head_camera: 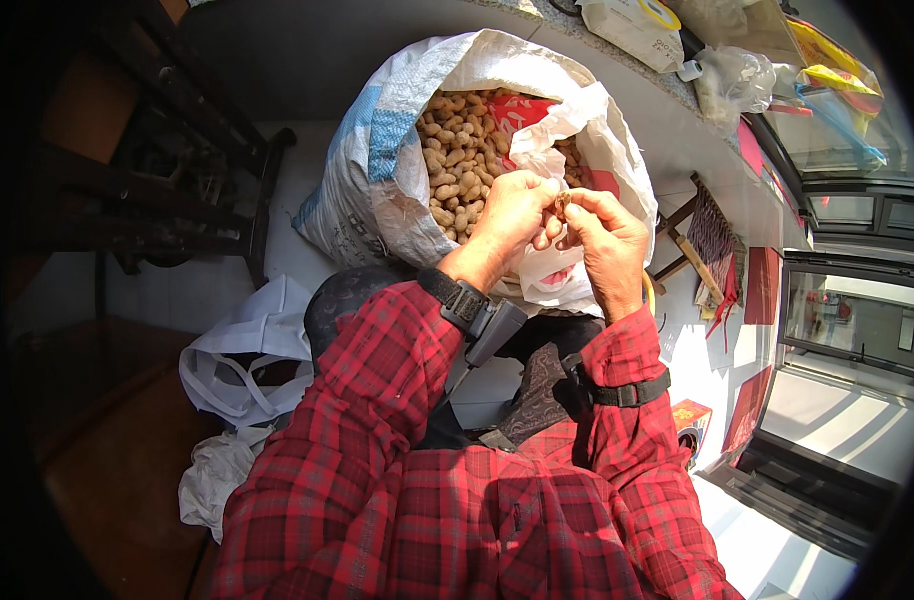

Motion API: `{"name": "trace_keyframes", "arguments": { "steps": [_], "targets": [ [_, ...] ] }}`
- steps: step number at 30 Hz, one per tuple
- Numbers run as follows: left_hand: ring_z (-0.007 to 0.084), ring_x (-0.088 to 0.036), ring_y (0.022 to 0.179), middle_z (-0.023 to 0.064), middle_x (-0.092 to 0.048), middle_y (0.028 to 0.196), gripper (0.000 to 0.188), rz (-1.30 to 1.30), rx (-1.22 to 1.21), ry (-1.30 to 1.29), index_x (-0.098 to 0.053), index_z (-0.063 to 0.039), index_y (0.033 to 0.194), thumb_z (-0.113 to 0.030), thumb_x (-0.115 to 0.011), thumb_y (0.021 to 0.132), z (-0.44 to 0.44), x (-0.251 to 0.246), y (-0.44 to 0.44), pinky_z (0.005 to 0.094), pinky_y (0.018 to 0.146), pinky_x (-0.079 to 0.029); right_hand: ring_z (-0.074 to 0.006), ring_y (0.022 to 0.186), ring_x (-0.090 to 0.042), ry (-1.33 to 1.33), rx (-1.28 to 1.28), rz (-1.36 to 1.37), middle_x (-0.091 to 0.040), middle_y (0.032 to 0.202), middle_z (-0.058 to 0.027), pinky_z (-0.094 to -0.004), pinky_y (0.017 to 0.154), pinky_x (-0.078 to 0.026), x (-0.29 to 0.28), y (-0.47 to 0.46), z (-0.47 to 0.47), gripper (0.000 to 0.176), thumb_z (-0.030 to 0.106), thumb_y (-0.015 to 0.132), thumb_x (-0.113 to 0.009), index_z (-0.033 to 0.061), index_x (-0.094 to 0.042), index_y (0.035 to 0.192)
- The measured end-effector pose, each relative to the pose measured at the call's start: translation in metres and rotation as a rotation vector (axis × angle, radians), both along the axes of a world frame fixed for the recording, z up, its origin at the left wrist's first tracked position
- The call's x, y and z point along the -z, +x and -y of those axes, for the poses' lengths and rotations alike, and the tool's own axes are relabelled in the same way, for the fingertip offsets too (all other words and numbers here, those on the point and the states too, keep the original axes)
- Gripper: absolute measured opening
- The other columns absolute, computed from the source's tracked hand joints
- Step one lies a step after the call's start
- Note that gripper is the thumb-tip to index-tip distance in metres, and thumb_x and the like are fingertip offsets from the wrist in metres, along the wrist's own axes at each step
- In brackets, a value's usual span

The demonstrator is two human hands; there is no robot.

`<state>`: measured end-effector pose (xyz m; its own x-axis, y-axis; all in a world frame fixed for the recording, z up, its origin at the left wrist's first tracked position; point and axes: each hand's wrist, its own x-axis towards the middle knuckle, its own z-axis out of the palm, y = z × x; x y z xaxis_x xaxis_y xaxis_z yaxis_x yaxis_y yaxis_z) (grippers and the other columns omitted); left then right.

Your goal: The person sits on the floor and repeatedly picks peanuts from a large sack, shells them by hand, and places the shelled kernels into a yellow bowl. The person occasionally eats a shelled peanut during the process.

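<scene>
A large white-and-blue woven sack (pixel 352 195) stands before me, its rim rolled outward, full of unshelled peanuts (pixel 464 150). Over its right part my left hand (pixel 509 214) and my right hand (pixel 607 232) meet, fingertips close together. Between them is a small brown peanut pod (pixel 562 201), pinched by the right thumb and forefinger; the left fingertips touch it or lie right beside it. A crumpled white plastic bag (pixel 543 150) with red parts lies in the sack's mouth, behind and below my hands. A red printed wrapper (pixel 518 112) rests on the peanuts.
Left of the sack stand a dark wooden chair (pixel 265 202), a white carrier bag (pixel 247 367) and a crumpled white bag (pixel 220 472). To the right is a folding stool (pixel 686 247). A stone-topped counter edge (pixel 547 15) holding plastic packages (pixel 637 30) runs along the top right.
</scene>
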<state>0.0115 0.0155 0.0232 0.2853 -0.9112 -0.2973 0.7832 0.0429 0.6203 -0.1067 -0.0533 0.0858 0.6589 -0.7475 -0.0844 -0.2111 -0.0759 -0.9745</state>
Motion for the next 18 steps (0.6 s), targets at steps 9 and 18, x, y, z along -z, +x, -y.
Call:
{"name": "trace_keyframes", "arguments": {
  "steps": [9, 18],
  "targets": [
    [0.0144, -0.058, 0.051, 0.0132, -0.063, 0.076, 0.009, 0.054, -0.055, 0.089, -0.057, 0.003, 0.093, -0.006, -0.054, 0.094, -0.002, -0.014, -0.001, 0.0237, 0.038, -0.041, -0.0145, 0.065, -0.061, 0.522, 0.121, 0.181, -0.067, 0.087, -0.0086, -0.0323, 0.06, -0.058, 0.0, -0.011, 0.02, 0.024, 0.006, 0.095, -0.064, -0.0077, -0.064, 0.114],
    [0.0076, -0.055, 0.051, 0.008, -0.067, 0.075, 0.013, 0.163, 0.061, -0.033, -0.06, 0.0, 0.095, -0.013, -0.062, 0.097, -0.004, -0.021, -0.002, 0.0199, 0.039, -0.039, -0.0135, 0.067, -0.061, 0.387, 0.109, 0.108, -0.067, 0.085, -0.0071, -0.03, 0.06, -0.057, 0.004, -0.011, 0.018, 0.022, 0.006, 0.096, -0.063, -0.0058, -0.066, 0.114]
  ]
}}
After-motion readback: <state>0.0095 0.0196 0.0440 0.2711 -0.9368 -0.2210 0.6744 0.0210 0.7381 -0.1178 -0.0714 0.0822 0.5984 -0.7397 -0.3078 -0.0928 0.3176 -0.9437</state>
